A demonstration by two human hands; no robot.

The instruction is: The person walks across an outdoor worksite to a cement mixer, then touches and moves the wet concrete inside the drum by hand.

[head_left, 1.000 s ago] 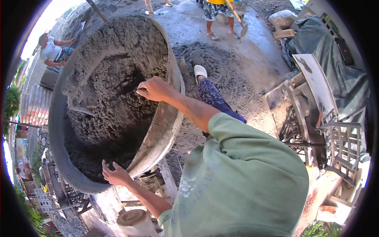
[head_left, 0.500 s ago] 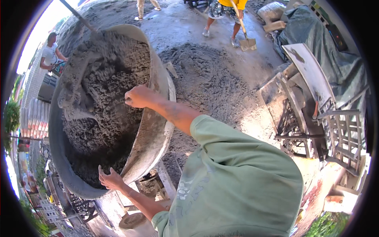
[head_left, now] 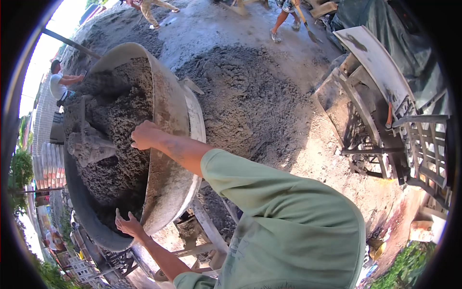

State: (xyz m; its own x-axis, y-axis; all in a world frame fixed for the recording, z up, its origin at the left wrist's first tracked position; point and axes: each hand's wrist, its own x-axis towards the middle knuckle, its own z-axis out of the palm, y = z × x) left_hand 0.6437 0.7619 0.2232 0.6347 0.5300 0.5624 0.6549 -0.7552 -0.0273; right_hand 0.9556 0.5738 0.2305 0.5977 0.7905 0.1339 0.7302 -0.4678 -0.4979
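Note:
A large tilted mixer drum (head_left: 168, 108) stands in front of me, partly filled with wet grey concrete mix (head_left: 127, 108). A mix-coated paddle (head_left: 91, 144) juts out of the mix inside it. My right hand (head_left: 145, 135) hovers over the drum's right side, fingers curled closed; anything inside them is hidden. Lower down, my left hand (head_left: 129, 225) is held at the near rim, fingers spread and holding nothing. Whether its wrist rests on the rim I cannot tell.
Beyond the drum lies a heap of grey mix (head_left: 240, 91). A co-worker there has a shovel (head_left: 308, 24); another person (head_left: 60, 84) stands left of the drum. Wooden frames (head_left: 361, 101) and a dark tarp (head_left: 404, 53) are at right. A metal bar (head_left: 72, 43) meets the far rim.
My view has shifted, and the drum's far side sits lower in it. The paddle now stands out more clearly from the mix. Both hands keep their shape. The shovel has turned edge-on.

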